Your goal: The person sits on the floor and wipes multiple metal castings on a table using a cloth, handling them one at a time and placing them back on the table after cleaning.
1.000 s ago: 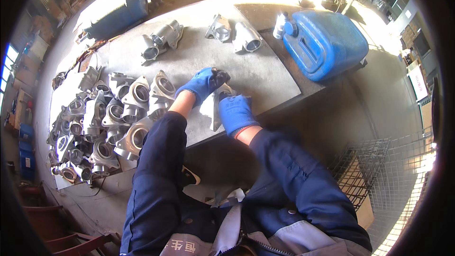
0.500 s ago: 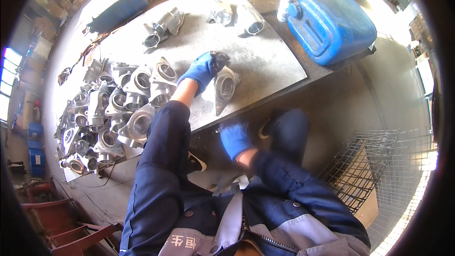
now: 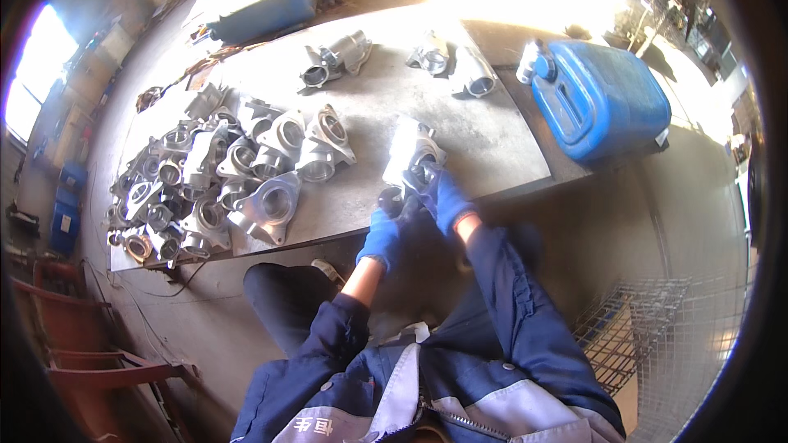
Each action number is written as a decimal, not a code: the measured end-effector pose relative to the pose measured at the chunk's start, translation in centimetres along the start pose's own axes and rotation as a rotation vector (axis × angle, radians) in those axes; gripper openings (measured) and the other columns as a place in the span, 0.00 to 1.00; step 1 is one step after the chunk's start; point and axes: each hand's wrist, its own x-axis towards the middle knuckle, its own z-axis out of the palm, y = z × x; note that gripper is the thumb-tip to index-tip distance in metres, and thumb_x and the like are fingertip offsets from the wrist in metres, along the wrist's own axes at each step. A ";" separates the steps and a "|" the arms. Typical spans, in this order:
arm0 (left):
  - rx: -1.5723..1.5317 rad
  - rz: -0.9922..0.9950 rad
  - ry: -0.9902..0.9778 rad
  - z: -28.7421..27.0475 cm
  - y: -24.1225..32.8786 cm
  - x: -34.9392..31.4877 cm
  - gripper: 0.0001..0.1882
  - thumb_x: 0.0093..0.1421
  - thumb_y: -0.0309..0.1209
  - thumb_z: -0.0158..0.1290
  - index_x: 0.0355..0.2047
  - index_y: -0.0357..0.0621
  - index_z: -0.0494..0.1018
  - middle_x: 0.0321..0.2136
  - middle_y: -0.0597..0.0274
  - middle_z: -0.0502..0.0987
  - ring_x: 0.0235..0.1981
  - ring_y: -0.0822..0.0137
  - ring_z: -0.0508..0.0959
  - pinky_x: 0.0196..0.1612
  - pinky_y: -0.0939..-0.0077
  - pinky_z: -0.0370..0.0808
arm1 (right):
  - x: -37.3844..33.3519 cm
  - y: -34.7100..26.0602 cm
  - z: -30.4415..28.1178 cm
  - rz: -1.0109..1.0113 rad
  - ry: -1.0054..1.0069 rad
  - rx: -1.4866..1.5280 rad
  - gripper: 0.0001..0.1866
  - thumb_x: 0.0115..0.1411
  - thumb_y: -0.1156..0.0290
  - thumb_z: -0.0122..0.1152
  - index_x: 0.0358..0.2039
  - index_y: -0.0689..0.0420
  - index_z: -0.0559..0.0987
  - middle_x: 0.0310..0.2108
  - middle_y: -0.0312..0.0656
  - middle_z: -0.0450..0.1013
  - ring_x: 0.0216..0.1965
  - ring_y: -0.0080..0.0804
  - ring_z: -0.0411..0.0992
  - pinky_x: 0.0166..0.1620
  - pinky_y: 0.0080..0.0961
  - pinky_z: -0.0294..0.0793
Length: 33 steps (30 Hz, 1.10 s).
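A silvery cast metal pipe fitting (image 3: 404, 148) with a flange is at the table's near edge in front of me. My left hand (image 3: 384, 236), in a blue glove with dark fingertips, is closed on its near end. From the right, my right hand (image 3: 446, 198), gloved the same way, has its fingers wrapped on the fitting's near right side. The fingers partly hide that end, and glare washes out the upper left of the fitting. I cannot tell whether it is fully off the tabletop.
Many similar fittings (image 3: 275, 201) crowd the left of the metal-topped table (image 3: 361, 184). Others (image 3: 336, 57) stand at the back. A blue jerrycan (image 3: 603, 102) and a small white bottle (image 3: 529, 61) are on the right. Wire mesh (image 3: 657, 336) is at lower right, a red metal frame (image 3: 107, 369) lower left.
My right hand has come up from below the table edge onto the fitting. My left hand has shifted from its far side to its near end, and the fitting has turned. The view has shifted.
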 end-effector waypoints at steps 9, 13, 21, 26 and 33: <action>0.429 0.595 0.054 -2.5 10.7 3.5 0.09 0.63 0.29 0.57 0.40 0.37 0.74 0.28 0.68 0.74 0.28 0.78 0.70 0.32 0.82 0.69 | 0.0 -15.3 2.4 0.507 -0.042 0.301 0.15 0.65 0.61 0.53 0.43 0.60 0.79 0.29 0.41 0.76 0.24 0.31 0.75 0.25 0.29 0.73; 0.539 0.635 0.149 -2.9 11.7 8.7 0.07 0.61 0.27 0.55 0.39 0.41 0.75 0.34 0.55 0.78 0.34 0.66 0.77 0.38 0.73 0.73 | 1.3 -9.6 1.4 0.173 -0.162 0.125 0.19 0.66 0.56 0.52 0.44 0.59 0.78 0.35 0.42 0.77 0.31 0.30 0.76 0.33 0.30 0.76; 0.590 0.515 -0.187 -3.6 11.1 9.2 0.13 0.67 0.35 0.49 0.39 0.37 0.78 0.33 0.52 0.79 0.34 0.61 0.77 0.42 0.69 0.72 | -3.4 -13.2 -0.3 -0.414 0.124 -0.916 0.13 0.53 0.59 0.65 0.34 0.54 0.80 0.26 0.46 0.78 0.29 0.43 0.77 0.35 0.36 0.73; 0.570 0.560 -0.184 -3.5 11.0 9.1 0.13 0.66 0.34 0.50 0.38 0.36 0.76 0.32 0.54 0.79 0.34 0.63 0.77 0.41 0.70 0.72 | -1.4 -14.7 -0.2 -0.500 0.085 -1.414 0.12 0.54 0.65 0.59 0.39 0.50 0.78 0.27 0.42 0.77 0.29 0.41 0.76 0.39 0.40 0.69; 0.486 0.502 -0.226 -3.8 9.5 10.3 0.13 0.67 0.35 0.51 0.38 0.37 0.76 0.31 0.61 0.78 0.34 0.72 0.74 0.41 0.74 0.72 | -1.6 -11.4 1.5 -0.379 0.073 -1.468 0.10 0.59 0.66 0.53 0.41 0.53 0.76 0.27 0.40 0.77 0.28 0.39 0.77 0.32 0.43 0.69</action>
